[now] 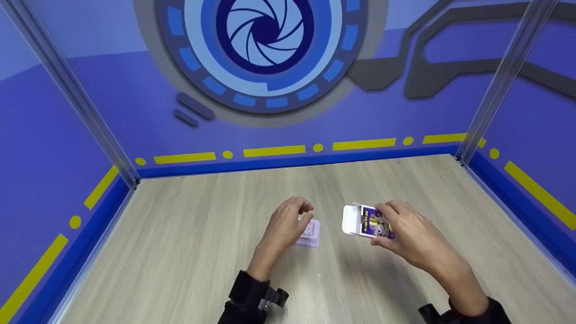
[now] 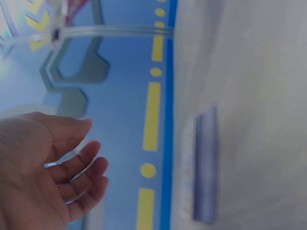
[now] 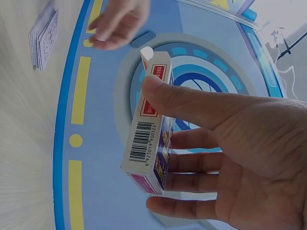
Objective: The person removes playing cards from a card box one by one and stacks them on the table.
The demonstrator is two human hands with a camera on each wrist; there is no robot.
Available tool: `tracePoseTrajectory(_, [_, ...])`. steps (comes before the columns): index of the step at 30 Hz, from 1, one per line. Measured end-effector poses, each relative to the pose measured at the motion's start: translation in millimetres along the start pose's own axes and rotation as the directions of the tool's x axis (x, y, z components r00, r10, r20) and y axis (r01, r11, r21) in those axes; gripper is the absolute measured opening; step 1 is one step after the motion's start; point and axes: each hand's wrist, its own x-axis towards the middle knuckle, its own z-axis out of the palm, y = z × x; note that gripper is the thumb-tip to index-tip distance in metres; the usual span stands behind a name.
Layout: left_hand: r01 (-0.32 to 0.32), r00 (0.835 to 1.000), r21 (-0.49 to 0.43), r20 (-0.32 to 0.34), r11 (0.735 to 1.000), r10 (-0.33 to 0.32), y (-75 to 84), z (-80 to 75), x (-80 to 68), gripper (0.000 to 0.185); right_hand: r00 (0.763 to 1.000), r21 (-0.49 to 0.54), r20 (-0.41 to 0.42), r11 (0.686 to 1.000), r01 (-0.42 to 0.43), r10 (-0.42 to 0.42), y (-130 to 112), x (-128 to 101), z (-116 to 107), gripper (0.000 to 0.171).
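In the head view my right hand [image 1: 416, 236] holds a small card box [image 1: 374, 222] above the table, thumb on one side and fingers on the other. Its white end flap [image 1: 351, 219] stands out towards the left. The right wrist view shows a barcode on the side of the card box [image 3: 142, 141]. A stack of pale purple playing cards [image 1: 310, 232] lies on the table, partly behind my left hand [image 1: 282, 225]. That hand is over the stack with loosely bent fingers; the left wrist view shows it empty and apart from the playing cards [image 2: 206, 167].
Beneath both hands is a light wood-grain table [image 1: 202, 252]. Blue printed panels [image 1: 112, 103] enclose it at the back and sides, joined by metal corner posts [image 1: 499, 76]. Black straps with small cameras [image 1: 252, 292] sit on the wrists.
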Motion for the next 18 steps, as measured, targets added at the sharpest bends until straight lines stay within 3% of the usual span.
tracePoseTrajectory(4, [-0.091, 0.995, -0.137, -0.054, 0.986, 0.085, 25.9, -8.4, -6.1, 0.005, 1.000, 0.030, -0.001, 1.000, 0.000, 0.000, -1.0, 0.7, 0.5, 0.067])
tracePoseTrajectory(8, [-0.154, 0.988, -0.243, -0.043, 0.958, 0.148, 50.3, -13.0, -14.4, 0.006, 1.000, 0.041, -0.007, 0.999, 0.011, -0.011, -2.9, 1.5, 1.4, 0.067])
tracePoseTrajectory(13, [-0.144, 0.989, -0.335, -0.010, 0.931, 0.149, 72.9, -14.3, -23.2, 0.007, 1.000, 0.035, -0.006, 0.999, 0.024, -0.024, -7.5, 2.3, 2.1, 0.066])
tracePoseTrajectory(18, [-0.119, 0.993, -0.373, -0.025, 0.920, 0.118, 86.2, -12.9, -30.7, 0.013, 0.999, 0.021, -0.009, 0.999, 0.048, -0.048, -12.5, 3.4, 3.5, 0.067])
